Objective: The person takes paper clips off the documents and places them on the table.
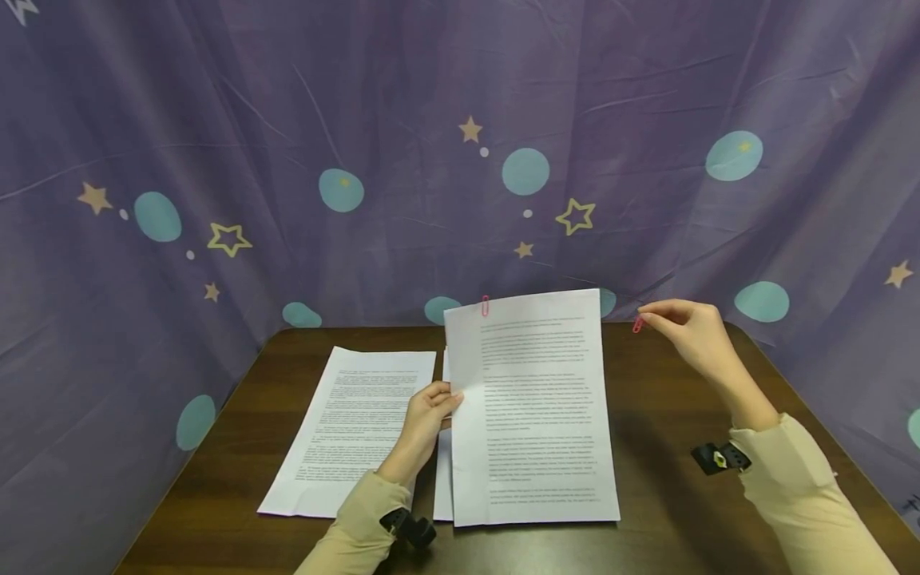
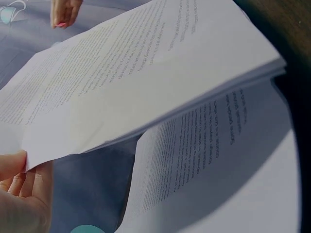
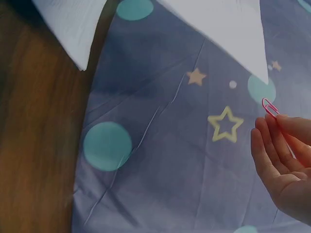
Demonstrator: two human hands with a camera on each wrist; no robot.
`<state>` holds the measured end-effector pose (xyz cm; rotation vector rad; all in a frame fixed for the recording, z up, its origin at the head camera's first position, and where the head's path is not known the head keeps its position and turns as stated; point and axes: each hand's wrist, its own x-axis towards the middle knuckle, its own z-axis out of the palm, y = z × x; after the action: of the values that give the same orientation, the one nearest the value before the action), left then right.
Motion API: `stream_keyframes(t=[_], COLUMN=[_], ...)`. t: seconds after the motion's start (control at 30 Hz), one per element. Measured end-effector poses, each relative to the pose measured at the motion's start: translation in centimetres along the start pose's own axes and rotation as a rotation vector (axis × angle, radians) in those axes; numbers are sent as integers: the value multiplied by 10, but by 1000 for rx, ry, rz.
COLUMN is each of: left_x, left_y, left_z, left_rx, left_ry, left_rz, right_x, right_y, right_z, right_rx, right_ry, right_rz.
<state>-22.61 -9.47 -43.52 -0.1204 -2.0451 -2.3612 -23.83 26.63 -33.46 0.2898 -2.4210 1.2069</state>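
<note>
In the head view my left hand (image 1: 424, 423) pinches the left edge of a stack of printed sheets (image 1: 535, 415), held raised above the table. A pink paper clip (image 1: 485, 305) sits on the stack's top edge, near its left corner. To the right of the stack, apart from it, my right hand (image 1: 690, 331) pinches a second pink paper clip (image 1: 637, 324) between thumb and fingertips. The right wrist view shows that paper clip (image 3: 270, 107) sticking out beyond the thumb. In the left wrist view, the thumb of my left hand (image 2: 24, 199) lies on top of the sheets.
Another printed stack (image 1: 359, 431) lies on the brown table (image 1: 216, 487) at the left. More white paper (image 1: 442, 479) lies partly hidden behind the raised sheets. A purple curtain (image 1: 402, 104) with stars and teal spots hangs behind the table.
</note>
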Motion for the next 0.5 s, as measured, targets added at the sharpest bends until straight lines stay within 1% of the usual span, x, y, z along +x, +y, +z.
stream_keyframes(t=[0.03,0.07,0.13,0.23,0.27,0.37,0.5], left_x=[1,1,1,2,0,1,1], left_y=[-3,-4,-5,-4,-1,2,4], left_z=[-3,-4,-5,-4,-2,0,1], left_rx=[-19,-25,-23,-9,11,16,13], left_ry=[-39,-56,-72,-45,-10,28,48], left_rz=[43,63,79,42,0,-56,-88], right_x=[-3,-5,-10,-16,-18,-23,-30], right_y=[3,6,11,20,23,32,43], right_z=[-2,-4,-7,-11,-12,-16,-22], right_rx=[-1,-5,-20,-29,-39,-50,-65], right_ry=[-6,-9,-13,-14,-13,-13,-20], right_rz=[10,17,29,48,51,65,97])
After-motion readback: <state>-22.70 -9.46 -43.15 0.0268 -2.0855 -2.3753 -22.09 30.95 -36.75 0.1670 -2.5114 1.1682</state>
